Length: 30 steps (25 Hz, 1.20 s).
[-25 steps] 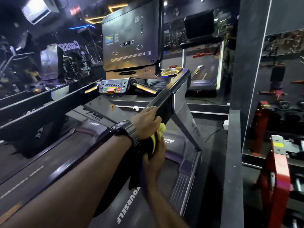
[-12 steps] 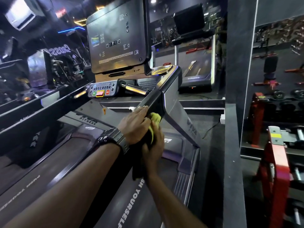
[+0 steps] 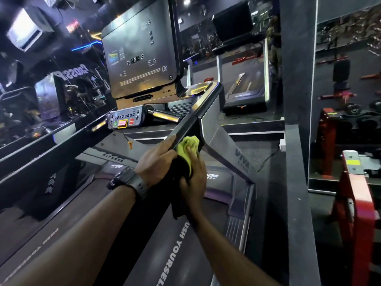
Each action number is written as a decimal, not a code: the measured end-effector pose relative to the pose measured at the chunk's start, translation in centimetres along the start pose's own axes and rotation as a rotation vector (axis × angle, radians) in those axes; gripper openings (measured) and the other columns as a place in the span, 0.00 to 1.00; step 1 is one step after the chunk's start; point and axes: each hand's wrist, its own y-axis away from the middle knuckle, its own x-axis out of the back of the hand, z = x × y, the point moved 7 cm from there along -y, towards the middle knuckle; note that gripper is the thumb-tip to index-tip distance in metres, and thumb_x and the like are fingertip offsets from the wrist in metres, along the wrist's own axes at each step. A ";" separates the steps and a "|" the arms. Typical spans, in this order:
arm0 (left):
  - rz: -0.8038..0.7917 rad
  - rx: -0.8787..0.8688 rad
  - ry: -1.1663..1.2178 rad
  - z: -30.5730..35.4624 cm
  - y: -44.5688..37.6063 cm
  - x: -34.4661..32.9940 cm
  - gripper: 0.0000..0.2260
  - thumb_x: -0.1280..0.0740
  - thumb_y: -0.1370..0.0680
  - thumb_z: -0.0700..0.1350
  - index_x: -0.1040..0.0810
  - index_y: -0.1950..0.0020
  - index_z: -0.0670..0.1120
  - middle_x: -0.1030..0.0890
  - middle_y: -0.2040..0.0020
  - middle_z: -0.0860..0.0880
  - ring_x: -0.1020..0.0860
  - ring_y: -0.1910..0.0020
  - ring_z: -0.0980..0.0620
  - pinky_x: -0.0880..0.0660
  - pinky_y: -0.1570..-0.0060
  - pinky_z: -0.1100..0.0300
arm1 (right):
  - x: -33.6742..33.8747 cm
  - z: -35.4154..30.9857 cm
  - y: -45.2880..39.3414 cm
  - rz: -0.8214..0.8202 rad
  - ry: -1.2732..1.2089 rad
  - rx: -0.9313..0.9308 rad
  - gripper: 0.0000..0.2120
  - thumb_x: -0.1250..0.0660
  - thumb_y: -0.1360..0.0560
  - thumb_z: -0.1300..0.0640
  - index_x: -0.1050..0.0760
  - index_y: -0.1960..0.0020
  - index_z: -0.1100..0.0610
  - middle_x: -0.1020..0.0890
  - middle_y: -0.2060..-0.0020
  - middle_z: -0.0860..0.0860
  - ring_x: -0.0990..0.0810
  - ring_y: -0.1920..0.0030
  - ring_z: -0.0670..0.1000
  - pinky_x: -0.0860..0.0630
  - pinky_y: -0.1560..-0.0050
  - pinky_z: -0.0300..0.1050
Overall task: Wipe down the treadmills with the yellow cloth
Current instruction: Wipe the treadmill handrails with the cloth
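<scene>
Both hands and the yellow cloth [image 3: 188, 148] have been advanced up the right handrail [image 3: 186, 125] since the earlier frames, and are now positioned closer to the point where the handrail joins the grey side upright [image 3: 223, 145] of the treadmill. The left hand [image 3: 157, 159], with a black wristwatch [image 3: 132, 181] worn on its wrist, is laid over the top of the handrail, the fingers being curled down over its inner edge. The right hand [image 3: 192, 176] is pressed against the outer side of the handrail just below the left, and the cloth is gripped in it; the cloth is bunched between the fingers and the rail surface, with a yellow fold showing above the fingers and a darker part hanging beneath the hands. The cloth is held in contact with the rail.

Further forward, the console screen [image 3: 140, 52] is mounted upright above a control panel [image 3: 125, 118] bearing green and red buttons. A round cup recess [image 3: 199, 87] is set at the front end of the handrail. The running belt [image 3: 179, 244], printed with white lettering, extends beneath both forearms. A second treadmill [image 3: 245, 79] is visible beyond, and red equipment [image 3: 358, 193] is located to the right behind a dark partition [image 3: 299, 182].
</scene>
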 end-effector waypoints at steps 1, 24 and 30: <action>-0.022 -0.008 0.037 0.1 0.0 0.2 0.33 0.43 0.30 0.53 0.36 0.24 0.54 0.32 0.25 0.50 0.33 0.29 0.51 0.37 0.31 0.58 | 0.3 -0.1 -2.0 0.014 0.003 0.008 0.35 0.39 0.35 0.61 0.30 0.27 0.48 0.28 0.29 0.54 0.29 0.31 0.57 0.32 0.36 0.50; -0.210 -0.243 0.162 -3.9 -1.1 0.6 0.31 0.40 0.33 0.39 0.31 0.30 0.52 0.27 0.31 0.51 0.30 0.30 0.49 0.34 0.29 0.44 | 0.1 -0.6 3.2 -0.160 0.017 0.222 0.34 0.37 0.31 0.61 0.35 0.25 0.56 0.28 0.28 0.54 0.30 0.30 0.54 0.32 0.31 0.54; 0.051 -0.375 -0.294 -2.8 2.8 3.8 0.19 0.37 0.26 0.51 0.22 0.39 0.43 0.20 0.42 0.47 0.23 0.42 0.47 0.29 0.40 0.56 | 1.4 1.3 -4.8 -0.030 0.071 -0.105 0.37 0.41 0.36 0.61 0.32 0.26 0.55 0.27 0.30 0.57 0.30 0.30 0.57 0.33 0.31 0.61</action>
